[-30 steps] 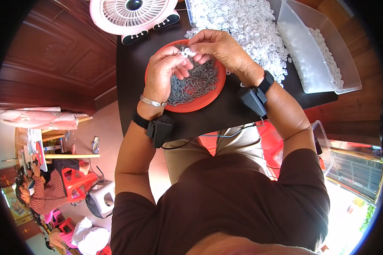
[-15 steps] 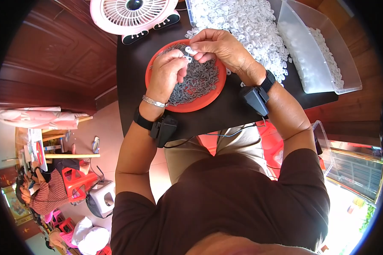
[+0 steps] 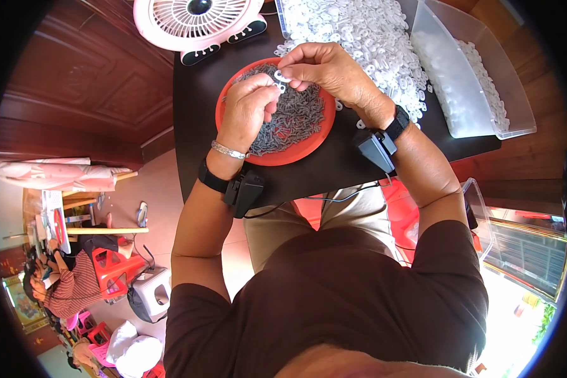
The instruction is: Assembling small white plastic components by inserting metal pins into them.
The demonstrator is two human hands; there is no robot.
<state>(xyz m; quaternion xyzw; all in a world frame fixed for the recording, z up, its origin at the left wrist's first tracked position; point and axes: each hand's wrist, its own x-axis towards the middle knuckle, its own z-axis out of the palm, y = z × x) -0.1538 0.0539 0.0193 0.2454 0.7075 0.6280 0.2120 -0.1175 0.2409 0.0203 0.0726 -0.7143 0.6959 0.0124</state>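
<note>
Over an orange-red round tray [image 3: 296, 153] my two hands meet, fingertips nearly touching. My right hand [image 3: 321, 66] pinches a small white plastic piece with a hole [image 3: 282, 76]. Closed as well, my left hand [image 3: 247, 104] holds another small white plastic piece [image 3: 280, 87] at thumb and forefinger, just below the first. Whether the two pieces are joined is too small to tell. Many small grey screw-like parts [image 3: 296, 120] fill the tray beneath. A heap of similar white pieces [image 3: 353, 38] lies beyond my right hand.
A pink fan [image 3: 198, 25] stands at the far left of the dark table [image 3: 201, 126]. On the right is a clear plastic bin [image 3: 516, 129] with white pieces inside. Cables hang from the devices on my wrists, over my lap. Another person [image 3: 75, 283] is at the lower left.
My right hand has shifted very slightly, and the white piece in it is turned a little. My left hand stays almost still.
</note>
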